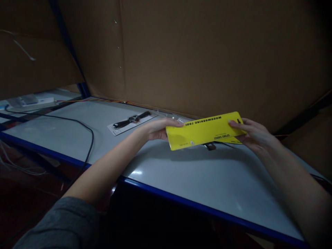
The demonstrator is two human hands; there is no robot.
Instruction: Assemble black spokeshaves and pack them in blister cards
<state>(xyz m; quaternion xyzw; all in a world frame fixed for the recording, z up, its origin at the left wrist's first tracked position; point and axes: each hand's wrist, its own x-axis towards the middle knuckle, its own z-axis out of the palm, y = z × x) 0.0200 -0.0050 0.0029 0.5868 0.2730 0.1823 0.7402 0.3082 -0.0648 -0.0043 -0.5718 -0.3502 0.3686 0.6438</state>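
Between my two hands, above the table, is a yellow packaging card (202, 133) with upside-down black print reading "WOODWORKING TOOL" and "SPOKE SHAVE". My left hand (163, 128) grips its left end, thumb on top and fingers underneath. At the right end, my right hand (250, 133) pinches the card with the thumb on its face. Part of another yellow piece and a dark object (210, 146) show below the card, mostly hidden by it. To the left, a black spokeshave (133, 119) lies on a white backing card on the table.
The grey tabletop (181, 180) has a blue front edge. Brown cardboard panels (207, 58) stand behind it. A black cable (89, 138) runs over the left side and off the front edge. Clear plastic (168, 114) lies along the back. A white power strip (38, 103) sits far left.
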